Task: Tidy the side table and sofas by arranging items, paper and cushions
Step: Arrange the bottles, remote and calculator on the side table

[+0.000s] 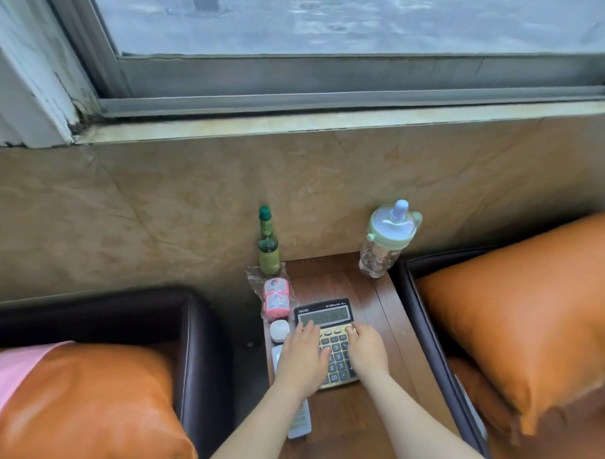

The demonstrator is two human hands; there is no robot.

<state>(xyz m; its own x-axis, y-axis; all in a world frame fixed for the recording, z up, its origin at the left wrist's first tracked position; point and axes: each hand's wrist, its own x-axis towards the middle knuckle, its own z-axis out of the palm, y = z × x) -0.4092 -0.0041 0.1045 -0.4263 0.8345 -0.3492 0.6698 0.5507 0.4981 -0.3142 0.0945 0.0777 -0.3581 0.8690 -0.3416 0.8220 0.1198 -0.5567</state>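
Calculator: the calculator lies flat on the wooden tabletop, near its middle and a little toward the left edge — black frame around a grey display showing digits, gold-coloured key panel, dark square keys.
Left hand: the left hand lies over the calculator's left edge and keys, fingers straight and relaxed, pressing flat rather than curled round anything.
Right hand: the right hand rests on the right part of the key panel, fingers loosely bent with the tips near the upper keys; whether the thumb hooks the calculator's side cannot be told.
Tabletop: dark reddish-brown wood grain, smooth, a narrow rectangle set between two sofas and against the wall.
White case: a small rounded white case just left of the calculator.
Remote: a long pale remote lies under the left forearm, partly hidden.
Pink rolls: two pink rolls in clear crinkled plastic behind the case.
Green bottle: a slim glass green bottle with a green cap stands upright at the back left corner.
Sippy bottle: a clear plastic sippy bottle with a pale green lid and blue spout — upright at the back right.
Cushions: glossy orange leather-like cushions, left cushion and right cushion, on dark sofas.
Pink cloth: a pink cloth lies over the left cushion.
Wall: beige marble-patterned wall below a grey-framed window.
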